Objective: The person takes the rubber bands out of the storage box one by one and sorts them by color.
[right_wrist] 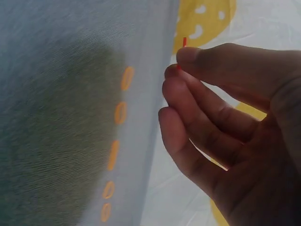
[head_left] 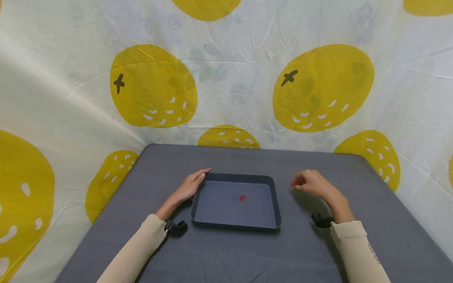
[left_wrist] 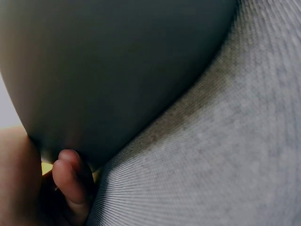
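A dark grey rectangular tray (head_left: pixel 235 224) lies on the grey cloth-covered table. My left hand (head_left: pixel 189 186) holds its left side near the far corner. In the left wrist view, curled fingertips (left_wrist: pixel 70 181) are against the outside of the tray wall (left_wrist: pixel 117 70). A small thin red loop (head_left: pixel 242 198) lies on the tray floor, right of its middle. To the right of the tray, above the table, my right hand (head_left: pixel 311 184) pinches a thin red piece (right_wrist: pixel 185 42) between thumb and forefinger. Most of that piece is hidden by the fingers.
The table (head_left: pixel 240 255) extends around the tray. A pale curtain (head_left: pixel 233 86) with yellow fruit prints hangs behind it. Each wrist wears a black strap (head_left: pixel 322 221). A row of orange marks (right_wrist: pixel 113 155) shows in the right wrist view only.
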Available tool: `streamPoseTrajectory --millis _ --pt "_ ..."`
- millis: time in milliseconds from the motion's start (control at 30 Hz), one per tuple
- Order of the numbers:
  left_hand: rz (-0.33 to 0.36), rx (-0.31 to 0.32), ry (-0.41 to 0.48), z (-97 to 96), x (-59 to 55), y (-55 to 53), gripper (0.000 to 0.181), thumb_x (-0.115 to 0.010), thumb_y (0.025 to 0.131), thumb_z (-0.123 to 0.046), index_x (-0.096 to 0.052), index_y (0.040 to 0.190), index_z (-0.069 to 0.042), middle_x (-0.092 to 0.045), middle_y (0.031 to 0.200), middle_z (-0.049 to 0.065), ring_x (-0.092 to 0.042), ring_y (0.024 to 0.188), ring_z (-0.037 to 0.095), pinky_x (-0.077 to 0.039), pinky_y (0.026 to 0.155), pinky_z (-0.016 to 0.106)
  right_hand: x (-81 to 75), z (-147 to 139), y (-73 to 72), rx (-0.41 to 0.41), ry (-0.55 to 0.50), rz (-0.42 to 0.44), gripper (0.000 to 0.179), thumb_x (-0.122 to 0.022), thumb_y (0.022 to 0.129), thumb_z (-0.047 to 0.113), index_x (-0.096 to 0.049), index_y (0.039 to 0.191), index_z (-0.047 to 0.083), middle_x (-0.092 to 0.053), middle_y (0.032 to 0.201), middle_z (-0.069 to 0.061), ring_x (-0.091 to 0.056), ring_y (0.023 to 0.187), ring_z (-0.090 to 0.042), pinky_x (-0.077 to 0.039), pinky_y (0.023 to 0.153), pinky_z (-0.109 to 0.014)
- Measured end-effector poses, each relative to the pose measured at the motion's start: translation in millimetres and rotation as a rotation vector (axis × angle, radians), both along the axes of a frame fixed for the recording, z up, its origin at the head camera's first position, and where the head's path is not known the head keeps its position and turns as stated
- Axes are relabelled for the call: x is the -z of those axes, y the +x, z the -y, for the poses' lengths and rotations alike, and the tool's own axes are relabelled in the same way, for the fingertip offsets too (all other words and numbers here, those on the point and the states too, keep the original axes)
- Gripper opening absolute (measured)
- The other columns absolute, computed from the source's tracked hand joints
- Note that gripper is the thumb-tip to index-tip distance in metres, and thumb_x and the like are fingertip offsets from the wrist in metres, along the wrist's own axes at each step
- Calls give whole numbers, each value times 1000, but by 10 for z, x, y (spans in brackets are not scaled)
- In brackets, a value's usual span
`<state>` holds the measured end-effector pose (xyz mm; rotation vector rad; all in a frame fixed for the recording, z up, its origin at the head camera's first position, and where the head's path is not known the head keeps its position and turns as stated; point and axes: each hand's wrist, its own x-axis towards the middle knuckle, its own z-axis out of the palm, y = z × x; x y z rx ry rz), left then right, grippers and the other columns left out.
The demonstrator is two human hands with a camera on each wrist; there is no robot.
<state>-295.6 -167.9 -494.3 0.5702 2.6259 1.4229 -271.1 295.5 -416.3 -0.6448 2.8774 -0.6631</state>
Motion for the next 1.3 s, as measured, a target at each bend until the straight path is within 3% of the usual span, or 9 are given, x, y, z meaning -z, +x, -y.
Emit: streamPoseTrajectory --millis 67,200,267,300,433,500,567,733,1300 --pt "-12 -7 -12 -4 2 -3 47 -34 115 -38 -46 158 -23 -51 156 13 -64 64 27 -57 63 40 31 -28 -7 2 18 32 10 -71 93 4 -79 96 8 -78 91 -4 -66 78 -12 -54 65 -30" --pt "-18 -11 -18 1 10 -11 48 -33 114 -41 -46 158 -25 -48 160 8 -65 67 23 -53 79 35 100 -51 -18 -2 31 66 9 -73 91 5 -80 94 9 -77 90 -3 -65 77 -12 -55 67 -31" --pt "-16 -5 -8 11 14 -12 49 -33 114 -41 -45 158 -23 -47 160 11 -58 50 27 -54 74 38 131 -48 -21 -11 36 69 6 -75 90 6 -79 93 9 -77 91 -2 -64 77 -11 -54 67 -31" --pt "-19 -3 -8 16 15 -12 49 -33 114 -41 -45 158 -23 -47 160 11 -57 50 26 -54 74 38 145 -45 -23 -8 39 72 5 -76 90 7 -79 93 10 -77 91 -1 -63 77 -11 -53 68 -31" --pt "-32 -3 -13 13 6 -13 49 -33 115 -39 -46 158 -22 -47 160 13 -63 64 23 -54 77 36 192 -51 -22 -6 46 69 3 -79 90 12 -78 92 10 -77 93 -1 -61 76 -10 -51 67 -29" --pt "-24 -5 -9 16 4 -10 48 -34 114 -40 -46 158 -23 -48 160 11 -62 63 24 -55 71 37 207 -54 -29 -8 45 65 5 -79 90 13 -78 92 9 -78 93 -2 -61 75 -9 -51 66 -28" --pt "-11 -4 -2 20 7 -12 48 -34 114 -40 -46 158 -23 -48 159 12 -56 50 27 -54 59 39 217 -58 -33 -12 43 65 5 -79 90 14 -78 92 9 -78 94 -3 -61 75 -9 -51 66 -28" --pt "12 -6 12 15 14 -14 48 -34 114 -41 -46 158 -25 -49 158 13 -48 38 19 -51 45 39 241 -62 -32 -9 37 56 3 -79 89 12 -78 91 10 -79 99 -6 -63 77 -10 -52 66 -30" --pt "13 -22 6 9 -3 -12 47 -34 115 -38 -47 158 -24 -50 157 13 -49 39 19 -51 46 39 222 -27 -55 0 30 53 7 -79 87 9 -79 94 8 -76 87 -2 -65 76 -11 -54 66 -30"
